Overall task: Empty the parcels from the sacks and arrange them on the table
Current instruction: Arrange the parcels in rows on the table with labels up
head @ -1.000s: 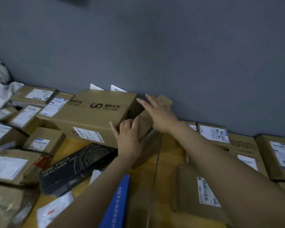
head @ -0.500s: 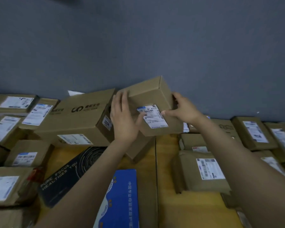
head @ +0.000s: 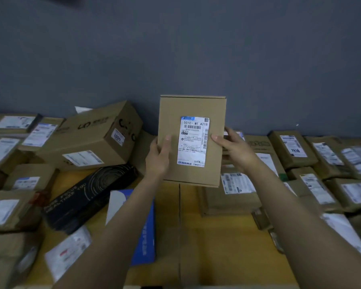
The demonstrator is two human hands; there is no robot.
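Note:
A flat brown cardboard parcel (head: 169,113) with a white shipping label facing me is held upright above the wooden table (head: 217,236), in front of the grey wall. My left hand (head: 157,158) grips its left edge, thumb on the front face. My right hand (head: 236,150) grips its right edge, thumb on the front beside the label. Its lower edge hangs clear of the table.
A large brown box (head: 92,138) lies left of the held parcel. A black box (head: 88,195) and a blue box (head: 146,234) lie under my left arm. Several brown labelled parcels (head: 292,151) fill the right side, more crowd the left (head: 6,207).
The parcel was lifted from beside the large box and turned upright, its label now facing me squarely. Both hands shifted to its side edges.

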